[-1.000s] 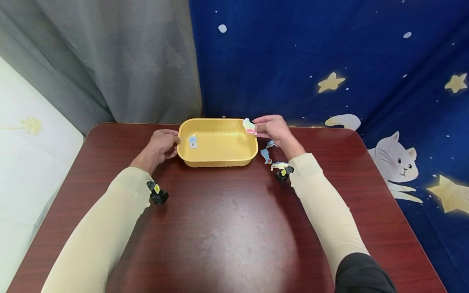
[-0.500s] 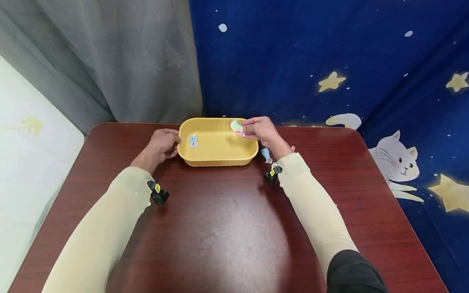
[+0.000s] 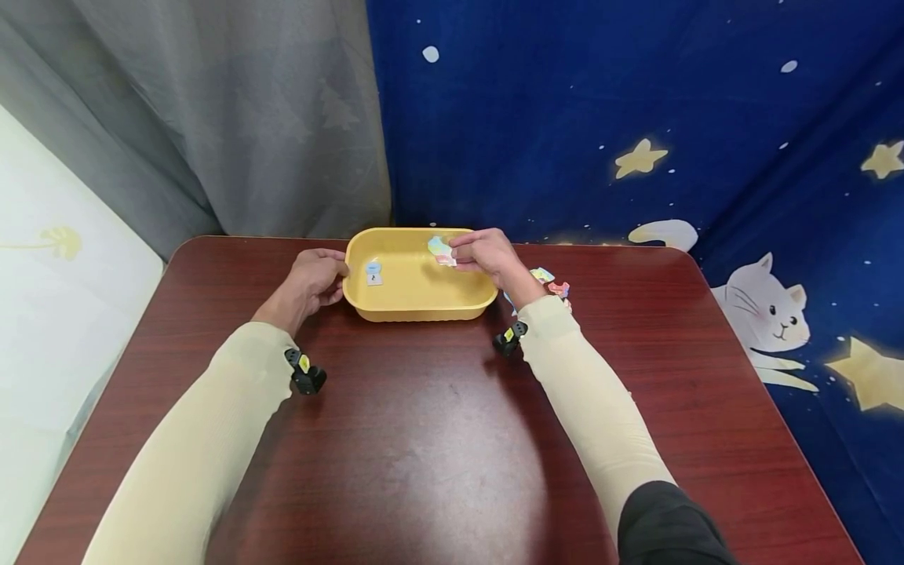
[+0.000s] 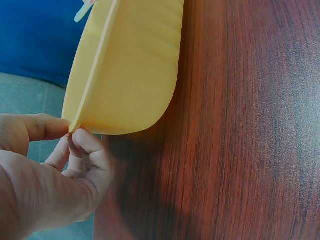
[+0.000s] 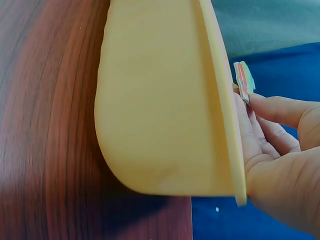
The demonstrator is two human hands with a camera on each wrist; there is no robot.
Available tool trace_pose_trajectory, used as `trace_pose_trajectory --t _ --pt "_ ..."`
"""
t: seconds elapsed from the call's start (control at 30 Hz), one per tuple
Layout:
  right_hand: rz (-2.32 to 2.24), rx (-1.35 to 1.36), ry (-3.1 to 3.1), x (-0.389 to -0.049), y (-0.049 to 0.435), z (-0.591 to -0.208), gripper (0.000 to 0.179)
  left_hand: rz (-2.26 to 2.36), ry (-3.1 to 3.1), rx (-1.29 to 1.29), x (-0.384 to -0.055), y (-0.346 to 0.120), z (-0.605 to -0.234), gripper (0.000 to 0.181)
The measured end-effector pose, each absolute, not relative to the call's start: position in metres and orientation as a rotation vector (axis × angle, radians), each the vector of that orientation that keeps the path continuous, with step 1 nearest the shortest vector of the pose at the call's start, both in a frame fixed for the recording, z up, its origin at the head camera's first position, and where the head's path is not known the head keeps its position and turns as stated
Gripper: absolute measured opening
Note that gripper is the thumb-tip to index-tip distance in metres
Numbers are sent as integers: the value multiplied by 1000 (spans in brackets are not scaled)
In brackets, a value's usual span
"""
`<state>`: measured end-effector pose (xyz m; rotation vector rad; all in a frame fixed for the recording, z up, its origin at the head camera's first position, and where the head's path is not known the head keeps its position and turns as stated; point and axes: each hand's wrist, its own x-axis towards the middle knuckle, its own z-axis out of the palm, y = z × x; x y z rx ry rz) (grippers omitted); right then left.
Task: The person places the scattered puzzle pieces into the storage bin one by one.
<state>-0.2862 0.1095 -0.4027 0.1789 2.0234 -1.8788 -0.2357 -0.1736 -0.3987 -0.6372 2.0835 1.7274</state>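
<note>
A yellow plastic basin (image 3: 417,294) stands at the far edge of the table. My left hand (image 3: 314,278) pinches its left rim between thumb and fingers; the left wrist view shows the rim (image 4: 75,122) between them. Over the right part of the basin, my right hand (image 3: 487,253) holds a small flat printed cutout (image 3: 439,247), green, white and pink, between thumb and fingers. In the right wrist view the cutout (image 5: 244,82) is seen nearly edge-on, just beyond the rim. Inside the basin on the left lies a small blue-and-white piece (image 3: 373,275).
Several more printed cutouts (image 3: 559,289) lie on the dark red table (image 3: 395,439) right of the basin, partly hidden by my right forearm. A grey curtain (image 3: 282,118) and a blue curtain (image 3: 508,118) hang right behind the table.
My right hand has moved left with the cutout, from the basin's right rim to over its inside. More cutouts on the table now show behind the right wrist. The left hand has stayed put.
</note>
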Motion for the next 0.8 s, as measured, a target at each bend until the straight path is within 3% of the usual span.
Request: trace_pose_trajectory --t 0.8 --pt "-1811 179 2026 -287 69 -426 24 1748 2069 -637 -236 -173 -399 40"
